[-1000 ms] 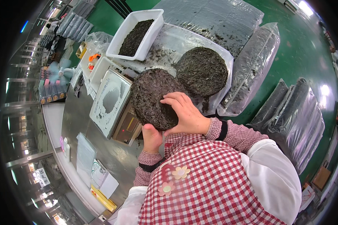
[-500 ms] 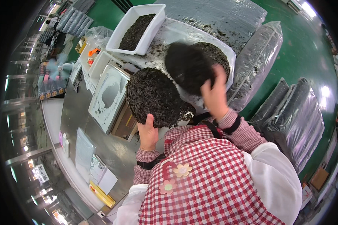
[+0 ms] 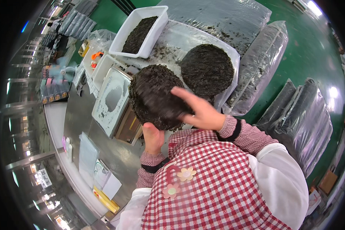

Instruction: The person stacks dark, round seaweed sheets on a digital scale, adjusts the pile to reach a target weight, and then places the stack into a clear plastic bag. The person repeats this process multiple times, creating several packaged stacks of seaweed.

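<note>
A round, dark stack of dried seaweed sheets (image 3: 153,94) is tilted up at the middle, its lower edge gripped by my left hand (image 3: 153,138), thumb in front and the other fingers mostly hidden behind. Across the lower right of its top sheet lies my right hand (image 3: 201,111), fingers stretched out and apart, slightly blurred, touching the surface. To the right, a second pile of round seaweed sheets (image 3: 207,69) rests on a white tray (image 3: 180,32) scattered with dark crumbs.
A white tub (image 3: 163,25) of loose seaweed stands behind. On the left are a scale (image 3: 110,100) with crumbs on its plate and the steel table (image 3: 80,115). Plastic-wrapped bundles (image 3: 262,67) lie along the right, and a clear-wrapped sheet with papers (image 3: 89,155) lies at the lower left.
My right hand has moved left from the pile on the tray, bringing a dark seaweed sheet onto the stack in my left hand. The pile on the tray is now uncovered.
</note>
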The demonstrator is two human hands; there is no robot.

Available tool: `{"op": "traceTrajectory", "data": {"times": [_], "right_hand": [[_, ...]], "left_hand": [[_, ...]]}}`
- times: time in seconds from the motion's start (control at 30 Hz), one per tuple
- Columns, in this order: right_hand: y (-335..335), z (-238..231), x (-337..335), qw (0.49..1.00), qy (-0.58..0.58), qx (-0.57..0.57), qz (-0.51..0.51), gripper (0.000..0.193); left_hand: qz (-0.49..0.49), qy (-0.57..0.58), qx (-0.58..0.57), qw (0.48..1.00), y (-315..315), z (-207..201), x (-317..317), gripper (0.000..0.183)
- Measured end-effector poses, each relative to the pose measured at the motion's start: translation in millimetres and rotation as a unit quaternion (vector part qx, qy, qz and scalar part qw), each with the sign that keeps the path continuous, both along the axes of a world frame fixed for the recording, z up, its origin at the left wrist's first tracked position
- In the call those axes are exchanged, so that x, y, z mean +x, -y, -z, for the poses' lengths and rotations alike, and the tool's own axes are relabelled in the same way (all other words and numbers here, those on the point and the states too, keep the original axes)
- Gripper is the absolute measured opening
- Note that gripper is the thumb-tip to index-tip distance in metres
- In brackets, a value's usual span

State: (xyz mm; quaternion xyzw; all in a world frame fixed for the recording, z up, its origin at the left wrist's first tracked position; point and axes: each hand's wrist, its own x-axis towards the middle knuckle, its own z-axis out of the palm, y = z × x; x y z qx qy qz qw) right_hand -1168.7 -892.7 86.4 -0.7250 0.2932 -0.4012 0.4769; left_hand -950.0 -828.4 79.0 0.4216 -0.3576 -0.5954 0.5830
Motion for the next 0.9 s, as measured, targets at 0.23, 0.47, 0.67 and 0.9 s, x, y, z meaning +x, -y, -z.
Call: {"op": "traceTrajectory", "data": {"times": [0.23,0.47,0.67,0.9], "right_hand": [[39.3,51.3,-46.5,0.838,-0.171,-0.088,0.510,0.071],[-15.9,-12.8,21.7,0.989,-0.076,-0.115,0.060,0.107],[0.9,-1.9,-3.9,0.999,-0.042,0.020,0.020,0.061],[55.7,52.6,-87.2,0.841,-0.130,-0.040,0.524,0.072]], "left_hand": [[-0.057,-0.064,0.060,0.995,-5.3,3.6,6.3,0.098],[-0.025,-0.072,0.048,0.996,4.8,-17.0,-27.3,0.107],[-0.032,-0.011,0.028,0.999,3.5,-5.3,-9.8,0.088],[-0.212,0.164,0.038,0.963,9.3,-6.0,-2.6,0.043]]}}
